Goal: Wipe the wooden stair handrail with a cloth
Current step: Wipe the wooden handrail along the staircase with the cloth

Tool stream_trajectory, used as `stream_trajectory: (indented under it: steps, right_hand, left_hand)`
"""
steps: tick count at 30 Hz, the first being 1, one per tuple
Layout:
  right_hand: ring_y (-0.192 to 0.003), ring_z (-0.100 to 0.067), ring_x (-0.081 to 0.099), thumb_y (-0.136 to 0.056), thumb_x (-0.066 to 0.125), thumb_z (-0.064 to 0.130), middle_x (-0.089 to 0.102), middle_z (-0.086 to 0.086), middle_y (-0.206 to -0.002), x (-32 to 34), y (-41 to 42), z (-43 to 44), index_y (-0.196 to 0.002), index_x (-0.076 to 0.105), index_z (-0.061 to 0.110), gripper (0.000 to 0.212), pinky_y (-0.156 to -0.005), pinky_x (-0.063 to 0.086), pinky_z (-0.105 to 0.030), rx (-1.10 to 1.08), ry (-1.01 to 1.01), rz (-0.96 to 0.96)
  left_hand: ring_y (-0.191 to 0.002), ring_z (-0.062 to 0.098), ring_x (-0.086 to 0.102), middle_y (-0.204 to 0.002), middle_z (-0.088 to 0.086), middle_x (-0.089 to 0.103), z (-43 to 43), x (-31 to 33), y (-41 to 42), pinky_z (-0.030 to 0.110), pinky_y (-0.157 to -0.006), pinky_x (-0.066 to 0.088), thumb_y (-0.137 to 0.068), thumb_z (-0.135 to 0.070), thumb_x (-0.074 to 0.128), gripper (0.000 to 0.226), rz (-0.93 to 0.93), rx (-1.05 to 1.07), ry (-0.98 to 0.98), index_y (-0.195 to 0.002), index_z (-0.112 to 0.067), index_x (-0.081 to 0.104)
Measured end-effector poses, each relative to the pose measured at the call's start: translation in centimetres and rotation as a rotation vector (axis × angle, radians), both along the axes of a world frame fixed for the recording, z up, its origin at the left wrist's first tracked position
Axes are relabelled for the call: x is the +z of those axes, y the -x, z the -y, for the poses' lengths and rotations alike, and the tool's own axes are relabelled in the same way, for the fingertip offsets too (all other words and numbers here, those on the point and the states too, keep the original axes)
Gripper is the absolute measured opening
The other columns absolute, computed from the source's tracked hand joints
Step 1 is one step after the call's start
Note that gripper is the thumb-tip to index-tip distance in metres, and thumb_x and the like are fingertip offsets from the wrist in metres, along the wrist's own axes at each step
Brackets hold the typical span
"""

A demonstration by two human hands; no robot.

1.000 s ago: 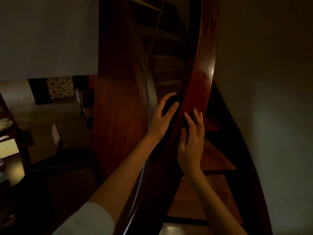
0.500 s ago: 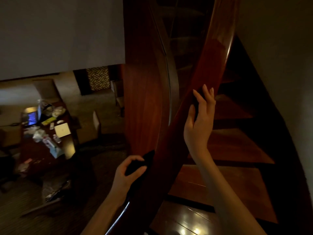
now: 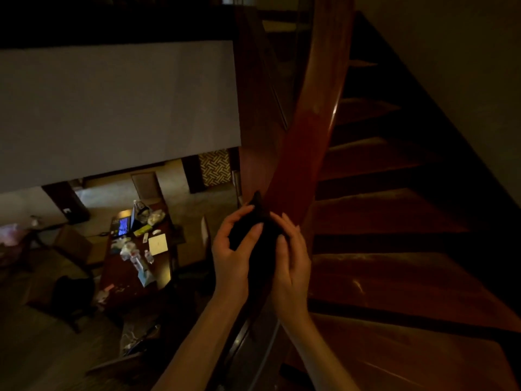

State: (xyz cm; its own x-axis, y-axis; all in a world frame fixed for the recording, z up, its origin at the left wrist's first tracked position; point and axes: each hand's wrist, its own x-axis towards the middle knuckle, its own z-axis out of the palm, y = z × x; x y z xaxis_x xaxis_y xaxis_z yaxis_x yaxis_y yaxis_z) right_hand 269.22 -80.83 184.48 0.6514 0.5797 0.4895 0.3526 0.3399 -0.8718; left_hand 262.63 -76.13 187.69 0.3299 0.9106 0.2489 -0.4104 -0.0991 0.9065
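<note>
Beside the lower curve of the wooden handrail (image 3: 315, 128), both hands have gathered the dark cloth (image 3: 260, 218), which is bunched rather than spread on the wood. This looks like a regrip between strokes. How much rail is already wiped cannot be told. The left hand (image 3: 234, 252) curls its fingers (image 3: 255, 230) round the cloth. The right hand (image 3: 291, 258) seems to pinch it, fingers nearly straight.

Bare slim left forearm (image 3: 197, 340) and bare slim right forearm (image 3: 318, 342) at lower centre of the frame, left hand (image 3: 231, 258), right hand (image 3: 293, 261), long slender fingers (image 3: 250, 236), rounded plain nails (image 3: 259, 226)
</note>
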Motion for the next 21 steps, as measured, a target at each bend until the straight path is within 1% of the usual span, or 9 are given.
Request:
stream_trajectory:
  steps: [2, 5, 7, 9, 12, 14, 17, 19, 21]
  right_hand:
    - [-0.136, -0.008, 0.044, -0.102, 0.041, 0.033, 0.050, 0.018, -0.142, 1.2, -0.8, 1.2, -0.138, 0.049, 0.032, 0.038, -0.113, 0.037, -0.046, 0.112, -0.026, -0.083]
    - [-0.138, -0.007, 0.039, -0.097, 0.044, 0.054, 0.041, 0.008, -0.150, 2.9, -3.0, 2.3, -0.145, 0.041, 0.028, 0.054, -0.112, 0.037, -0.028, 0.175, -0.073, -0.073]
    - [-0.139, -0.007, 0.037, -0.093, 0.051, 0.056, 0.037, 0.009, -0.152, 3.6, -4.4, 2.5, -0.145, 0.037, 0.034, 0.058, -0.111, 0.036, -0.023, 0.168, -0.100, -0.050]
    - [-0.138, -0.007, 0.039, -0.092, 0.056, 0.044, 0.041, 0.012, -0.148, 3.8, -5.5, 2.6, -0.143, 0.040, 0.041, 0.054, -0.109, 0.039, -0.024, 0.162, -0.139, -0.074]
    - [-0.129, -0.002, 0.049, -0.093, 0.061, 0.036, 0.053, 0.022, -0.136, 4.1, -7.6, 2.4, -0.132, 0.050, 0.053, 0.043, -0.101, 0.046, -0.022, 0.177, -0.200, -0.258]
    - [-0.125, -0.006, 0.054, -0.095, 0.061, 0.033, 0.057, 0.018, -0.133, 4.3, -9.3, 1.9, -0.130, 0.054, 0.048, 0.039, -0.103, 0.048, -0.033, 0.175, -0.188, -0.419]
    - [-0.122, -0.013, 0.058, -0.095, 0.058, 0.030, 0.058, 0.008, -0.135, 4.8, -11.4, 0.8, -0.130, 0.054, 0.044, 0.038, -0.105, 0.047, -0.048, 0.168, -0.150, -0.590]
    - [-0.123, -0.013, 0.057, -0.094, 0.060, 0.026, 0.058, 0.007, -0.136, 5.1, -12.5, 0.1, -0.132, 0.053, 0.041, 0.042, -0.106, 0.045, -0.049, 0.150, -0.156, -0.607]
    - [-0.124, -0.012, 0.056, -0.090, 0.064, 0.025, 0.057, 0.007, -0.136, 5.4, -13.4, -0.5, -0.135, 0.051, 0.038, 0.048, -0.107, 0.045, -0.047, 0.150, -0.139, -0.586]
  left_hand:
    - [-0.106, 0.012, 0.066, -0.112, -0.006, 0.071, 1.3, 1.8, -2.0, 0.019, -0.079, 0.054, -0.090, -0.016, 0.058, 0.029, 0.133, -0.061, 0.093, -0.116, -0.026, 0.065]
    - [-0.122, 0.012, 0.058, -0.129, -0.004, 0.063, 3.8, 3.4, -4.3, 0.020, -0.091, 0.050, -0.097, -0.036, 0.045, 0.039, 0.178, -0.167, 0.072, -0.131, -0.024, 0.058]
    - [-0.132, 0.010, 0.049, -0.141, -0.006, 0.054, 4.6, 3.7, -5.1, 0.021, -0.101, 0.045, -0.096, -0.050, 0.037, 0.051, 0.134, -0.223, 0.000, -0.140, -0.028, 0.050]
    - [-0.137, 0.007, 0.041, -0.147, -0.010, 0.048, 4.3, 4.0, -5.5, 0.024, -0.109, 0.039, -0.092, -0.061, 0.032, 0.060, 0.034, -0.301, -0.043, -0.144, -0.033, 0.042]
    - [-0.136, -0.004, 0.038, -0.144, -0.024, 0.045, 3.1, 4.7, -6.0, 0.012, -0.104, 0.036, -0.084, -0.077, 0.036, 0.069, -0.237, -0.311, -0.191, -0.144, -0.041, 0.037]
    - [-0.133, -0.005, 0.041, -0.139, -0.027, 0.048, 1.8, 5.2, -6.5, 0.008, -0.101, 0.037, -0.094, -0.061, 0.037, 0.051, -0.390, -0.140, -0.385, -0.140, -0.039, 0.041]
    - [-0.136, -0.001, 0.039, -0.146, -0.014, 0.045, -0.6, 5.6, -7.9, 0.019, -0.109, 0.039, -0.100, -0.034, 0.046, 0.039, -0.560, 0.134, -0.588, -0.139, -0.037, 0.042]
    - [-0.143, -0.001, 0.025, -0.155, -0.010, 0.032, -2.4, 6.0, -9.3, 0.009, -0.111, 0.024, -0.099, -0.027, 0.051, 0.047, -0.683, 0.208, -0.711, -0.143, -0.035, 0.035]
    - [-0.148, 0.003, 0.010, -0.159, -0.011, 0.017, -4.0, 6.2, -11.0, 0.011, -0.114, 0.008, -0.098, -0.032, 0.052, 0.058, -0.797, 0.217, -0.843, -0.150, -0.029, 0.027]
